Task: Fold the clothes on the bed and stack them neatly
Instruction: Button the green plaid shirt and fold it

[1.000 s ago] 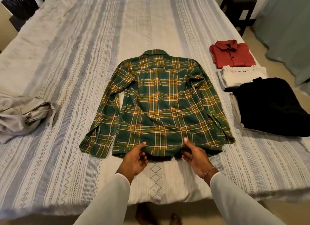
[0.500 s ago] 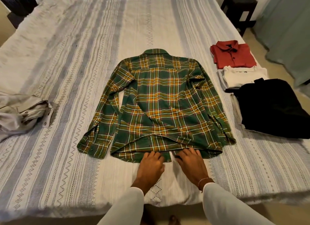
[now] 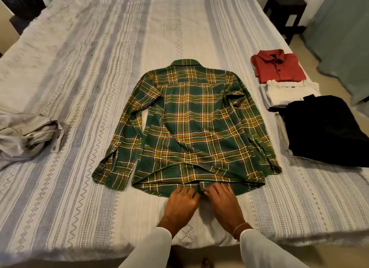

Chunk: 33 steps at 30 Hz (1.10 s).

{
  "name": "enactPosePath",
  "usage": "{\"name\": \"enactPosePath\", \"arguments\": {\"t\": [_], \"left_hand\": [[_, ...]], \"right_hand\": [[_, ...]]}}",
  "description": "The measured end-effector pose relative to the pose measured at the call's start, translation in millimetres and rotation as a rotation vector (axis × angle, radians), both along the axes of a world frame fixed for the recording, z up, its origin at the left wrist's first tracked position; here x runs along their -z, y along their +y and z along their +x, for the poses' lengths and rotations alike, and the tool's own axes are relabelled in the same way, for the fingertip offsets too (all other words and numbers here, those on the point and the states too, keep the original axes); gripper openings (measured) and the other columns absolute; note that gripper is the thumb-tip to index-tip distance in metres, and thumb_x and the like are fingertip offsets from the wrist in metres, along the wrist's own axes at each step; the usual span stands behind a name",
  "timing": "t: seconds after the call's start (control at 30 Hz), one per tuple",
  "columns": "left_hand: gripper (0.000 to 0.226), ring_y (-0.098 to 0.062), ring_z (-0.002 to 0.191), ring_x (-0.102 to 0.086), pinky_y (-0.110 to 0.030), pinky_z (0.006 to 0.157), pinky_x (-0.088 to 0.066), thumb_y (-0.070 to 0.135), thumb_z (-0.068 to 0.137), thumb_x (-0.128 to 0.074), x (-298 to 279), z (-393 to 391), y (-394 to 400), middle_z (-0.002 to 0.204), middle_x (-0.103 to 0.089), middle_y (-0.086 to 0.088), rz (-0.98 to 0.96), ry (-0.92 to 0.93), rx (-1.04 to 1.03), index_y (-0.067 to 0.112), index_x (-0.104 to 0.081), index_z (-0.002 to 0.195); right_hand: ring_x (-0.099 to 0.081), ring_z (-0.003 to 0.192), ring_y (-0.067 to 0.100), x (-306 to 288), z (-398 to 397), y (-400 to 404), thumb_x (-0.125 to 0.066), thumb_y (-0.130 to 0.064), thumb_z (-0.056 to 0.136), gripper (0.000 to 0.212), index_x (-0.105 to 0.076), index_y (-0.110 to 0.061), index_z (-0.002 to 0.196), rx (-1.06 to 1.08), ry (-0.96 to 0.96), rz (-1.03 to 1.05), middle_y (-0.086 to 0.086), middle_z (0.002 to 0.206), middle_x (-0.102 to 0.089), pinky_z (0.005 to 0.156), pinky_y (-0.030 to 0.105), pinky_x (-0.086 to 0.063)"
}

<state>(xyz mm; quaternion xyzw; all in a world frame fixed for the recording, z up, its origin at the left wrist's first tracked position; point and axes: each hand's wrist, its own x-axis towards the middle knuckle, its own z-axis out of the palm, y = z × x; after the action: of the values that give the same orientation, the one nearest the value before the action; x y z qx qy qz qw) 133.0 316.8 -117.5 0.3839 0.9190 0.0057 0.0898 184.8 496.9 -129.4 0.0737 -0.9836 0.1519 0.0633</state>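
Plaid fills the middle of my head view: a green and orange checked shirt (image 3: 191, 127) lies back-up on the bed (image 3: 99, 67), collar toward the far end, both sleeves running down alongside the body, cuffs near the bottom corners. The hem is turned up in a shallow fold near the front edge of the bed. My left hand (image 3: 180, 202) and right hand (image 3: 222, 200) sit side by side at the middle of that hem, nearly touching each other, palms down. As for grip, the left fingers (image 3: 187, 189) lie bent over the hem edge and the right fingers (image 3: 214, 187) reach onto the cloth just beside a small dark tab; I cannot tell whether either hand actually pinches the fabric or only presses on it. White sleeves cover both forearms, and a thin bracelet (image 3: 239, 226) rings the right wrist. Off to the right of the shirt, near the bed's edge, I see a folded red polo (image 3: 279, 66), a folded white garment (image 3: 287, 91) just in front of it, and a black garment (image 3: 323, 129) partly overlapping the white one. Far left, a crumpled beige garment (image 3: 26, 135) lies unfolded, well apart from the shirt. A dark side table (image 3: 287, 9) stands beyond the bed's right corner.
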Motion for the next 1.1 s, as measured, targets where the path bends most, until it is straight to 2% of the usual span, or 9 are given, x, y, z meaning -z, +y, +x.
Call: {"name": "enactPosePath", "arguments": {"t": [0.13, 0.33, 0.43, 0.53, 0.67, 0.73, 0.8, 0.93, 1.1], "left_hand": [[0.039, -0.018, 0.064, -0.068, -0.031, 0.060, -0.057, 0.041, 0.057, -0.096, -4, 8, 5, 0.076, -0.071, 0.001, 0.036, 0.018, -0.016, 0.023, -0.073, 0.084], [0.035, -0.013, 0.053, -0.065, -0.026, 0.053, -0.055, 0.043, 0.058, -0.095, 5, 14, 8, 0.068, -0.070, 0.005, 0.003, -0.045, -0.032, 0.025, -0.076, 0.081], [0.018, -0.013, 0.063, -0.065, -0.027, 0.061, -0.055, 0.044, 0.089, -0.070, 1, 11, 3, 0.078, -0.071, 0.006, 0.083, -0.114, -0.132, 0.026, -0.074, 0.090], [0.019, -0.015, 0.076, -0.062, -0.028, 0.071, -0.051, 0.037, 0.096, -0.057, -2, -5, -8, 0.090, -0.069, 0.002, 0.223, -0.107, -0.264, 0.023, -0.070, 0.097], [0.041, -0.027, 0.108, -0.064, -0.038, 0.090, -0.055, 0.028, 0.086, -0.078, -5, -46, -19, 0.121, -0.064, -0.011, 0.186, 0.026, -0.344, 0.016, -0.067, 0.123], [0.064, -0.037, 0.143, -0.040, -0.048, 0.114, -0.036, 0.032, 0.094, -0.070, -10, -66, -18, 0.155, -0.041, -0.014, 0.066, -0.069, -0.388, 0.019, -0.043, 0.151], [0.068, -0.033, 0.152, -0.020, -0.047, 0.123, -0.021, 0.035, 0.102, -0.055, -14, -81, -18, 0.165, -0.022, -0.009, 0.004, -0.179, -0.452, 0.022, -0.020, 0.159], [0.051, -0.029, 0.143, -0.036, -0.043, 0.121, -0.029, 0.032, 0.105, -0.049, -18, -86, -32, 0.156, -0.039, -0.008, -0.057, -0.155, -0.491, 0.017, -0.036, 0.152], [0.031, -0.022, 0.106, -0.062, -0.035, 0.093, -0.053, 0.037, 0.098, -0.060, -22, -48, -66, 0.121, -0.065, -0.003, 0.021, -0.113, -0.113, 0.020, -0.061, 0.124]], "right_hand": [[-0.068, 0.088, 0.018, 7, 4, 4, -0.089, -0.038, 0.071, 0.042, -0.070, -0.023, 0.105, -0.019, -0.003, -0.029, -0.001, 0.100, -0.069, 0.077, 0.030, -0.057], [-0.067, 0.088, 0.017, 17, 4, 4, -0.091, -0.040, 0.069, 0.044, -0.072, -0.027, 0.107, -0.082, -0.067, 0.023, -0.004, 0.099, -0.068, 0.075, 0.029, -0.055], [-0.062, 0.091, 0.015, 19, 1, 6, -0.066, -0.047, 0.092, 0.025, -0.072, -0.029, 0.109, -0.082, -0.126, -0.037, -0.006, 0.101, -0.065, 0.078, 0.027, -0.049], [-0.057, 0.094, 0.011, 5, -12, 12, -0.036, -0.057, 0.103, 0.048, -0.071, -0.026, 0.113, 0.035, -0.128, -0.191, -0.005, 0.105, -0.064, 0.083, 0.025, -0.047], [-0.063, 0.101, 0.023, -8, -48, 29, -0.070, -0.035, 0.092, 0.035, -0.065, -0.016, 0.122, 0.205, -0.032, -0.053, 0.006, 0.115, -0.066, 0.084, 0.037, -0.057], [-0.063, 0.106, 0.029, -7, -66, 36, -0.076, -0.032, 0.088, 0.043, -0.064, -0.015, 0.126, 0.120, -0.095, 0.071, 0.009, 0.121, -0.066, 0.090, 0.042, -0.056], [-0.062, 0.115, 0.032, -4, -78, 39, -0.073, -0.028, 0.091, 0.044, -0.061, -0.015, 0.132, 0.003, -0.191, 0.173, 0.010, 0.128, -0.064, 0.101, 0.046, -0.050], [-0.069, 0.104, 0.034, -1, -76, 46, -0.086, -0.024, 0.079, 0.044, -0.070, -0.013, 0.118, -0.069, -0.162, 0.274, 0.011, 0.115, -0.071, 0.093, 0.047, -0.055], [-0.068, 0.082, 0.022, -12, -39, 59, -0.087, -0.023, 0.074, 0.031, -0.073, -0.015, 0.101, -0.192, 0.066, 0.155, 0.005, 0.096, -0.071, 0.071, 0.031, -0.057]]}}
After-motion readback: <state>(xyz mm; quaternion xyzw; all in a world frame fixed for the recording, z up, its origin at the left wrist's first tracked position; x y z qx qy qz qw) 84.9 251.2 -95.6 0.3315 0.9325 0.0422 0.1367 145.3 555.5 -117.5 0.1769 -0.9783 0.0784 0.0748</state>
